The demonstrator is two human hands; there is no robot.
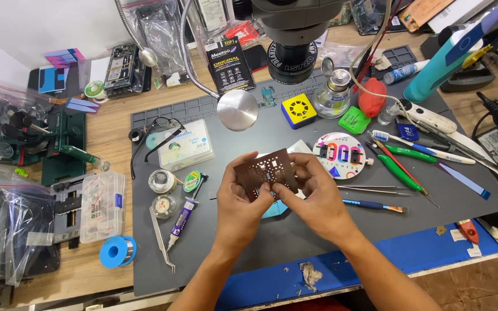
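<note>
A thin dark-brown metal stencil plate (267, 171) with many small cut-out holes is held up over the grey work mat (214, 253). My left hand (238, 198) pinches its left edge with thumb on top. On the right side, my right hand (312, 196) grips the plate's lower edge with fingers curled. Beneath the hands lies a light-blue flat piece (273, 209), partly hidden, along with a pale triangular piece (300, 145) behind the plate.
A microscope head (293, 40) hangs above the mat. Tweezers (160, 242), a syringe tube (182, 222) and solder spool (117, 251) lie left; tweezers (364, 189), a green screwdriver (402, 173), toothbrush (422, 148) and round printed disc (340, 155) lie right. A clear parts box (102, 206) stands at the left.
</note>
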